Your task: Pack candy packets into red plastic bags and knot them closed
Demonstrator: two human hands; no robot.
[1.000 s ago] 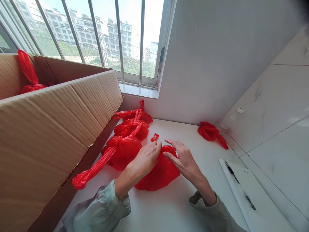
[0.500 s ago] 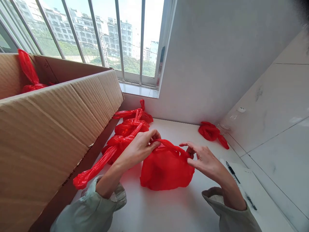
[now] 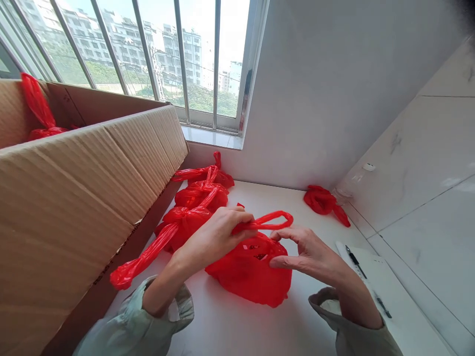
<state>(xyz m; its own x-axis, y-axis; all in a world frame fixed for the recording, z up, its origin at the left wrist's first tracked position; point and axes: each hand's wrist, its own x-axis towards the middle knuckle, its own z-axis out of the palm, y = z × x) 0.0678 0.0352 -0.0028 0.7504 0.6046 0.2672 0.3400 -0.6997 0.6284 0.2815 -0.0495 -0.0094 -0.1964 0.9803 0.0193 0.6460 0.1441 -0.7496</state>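
Clamped shut, our left hand grips the bag by its handle, and a loop of red plastic sticks out past our fingers. Our right hand has its thumb and forefinger apart at the bag's right-hand top edge. They seem to touch the plastic, but how firmly we cannot tell. Both hands are to the right of the box, and so is the bag, which rests on the white table well apart from that box. Its bottom spreads on the table, and small gaps near the top show something dark that we cannot make out.

Just beside the box, along its right side, three knotted bags lie in a row, all red, the nearest with its long twisted end pointing back toward us along the box. Inside the box one more red bundle shows, its tied end rising above the wall. A scrap of red peeps out behind our left hand, to the right of the box.

Far to the right of the box, a crumpled red bag lies near the wall, with a clear bottle just beside it. Nearer to us, also well right of the box, a pen lies on a flat white pad. Behind the box stands a barred window with buildings outside.
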